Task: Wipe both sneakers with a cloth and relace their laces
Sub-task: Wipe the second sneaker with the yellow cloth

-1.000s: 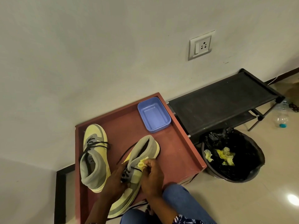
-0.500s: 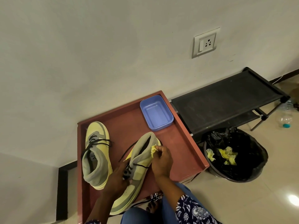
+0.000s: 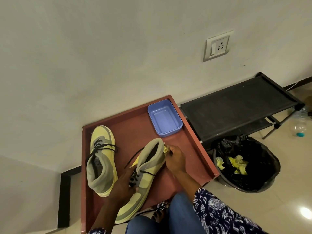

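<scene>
Two yellow-and-grey sneakers with black laces sit on a red-brown tray table (image 3: 194, 142). The left sneaker (image 3: 102, 159) lies untouched, toe pointing away. My left hand (image 3: 123, 184) grips the right sneaker (image 3: 146, 173) at its laced middle, its toe toward me. My right hand (image 3: 175, 158) pinches a small yellow cloth (image 3: 165, 150) against the grey heel collar of that sneaker. Loose black lace ends trail off the right sneaker's left side.
A blue plastic tub (image 3: 164, 118) stands at the tray's far right corner. Right of the tray are a black low rack (image 3: 236, 107) and a black-lined bin (image 3: 244, 162) holding yellow scraps. A plastic bottle (image 3: 299, 125) stands far right. The wall is just behind.
My right hand has carried the cloth from the sneaker's tongue area up along it to the heel collar. My left hand keeps its hold on the sneaker.
</scene>
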Demonstrator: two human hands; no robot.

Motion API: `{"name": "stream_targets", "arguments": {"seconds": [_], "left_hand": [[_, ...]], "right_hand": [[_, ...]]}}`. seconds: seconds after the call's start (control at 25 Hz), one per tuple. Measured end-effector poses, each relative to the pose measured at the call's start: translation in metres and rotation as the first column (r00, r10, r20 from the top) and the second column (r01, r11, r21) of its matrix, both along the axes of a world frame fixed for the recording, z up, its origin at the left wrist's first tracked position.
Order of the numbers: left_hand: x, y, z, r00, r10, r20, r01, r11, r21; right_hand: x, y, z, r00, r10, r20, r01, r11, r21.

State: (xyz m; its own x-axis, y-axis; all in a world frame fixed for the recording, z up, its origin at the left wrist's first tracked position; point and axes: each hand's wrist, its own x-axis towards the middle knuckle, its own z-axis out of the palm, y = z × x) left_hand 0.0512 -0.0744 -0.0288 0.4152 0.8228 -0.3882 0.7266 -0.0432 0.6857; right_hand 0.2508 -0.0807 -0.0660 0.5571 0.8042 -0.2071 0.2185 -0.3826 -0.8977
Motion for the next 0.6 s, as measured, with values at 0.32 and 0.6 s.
{"name": "stream_targets", "arguments": {"seconds": [0.32,0.6], "left_hand": [[-0.008,0.005,-0.007,0.999,-0.038,0.011,0.038,0.999,-0.011],[-0.009,0.007,0.004,0.981,-0.129,-0.148,0.128,0.992,-0.020]], "right_hand": [[-0.008,-0.031,-0.003,0.979,-0.014,-0.203,0.016,1.000,0.006],[0.011,-0.047,0.000,0.751,-0.248,-0.612,0.239,0.966,-0.098]]}}
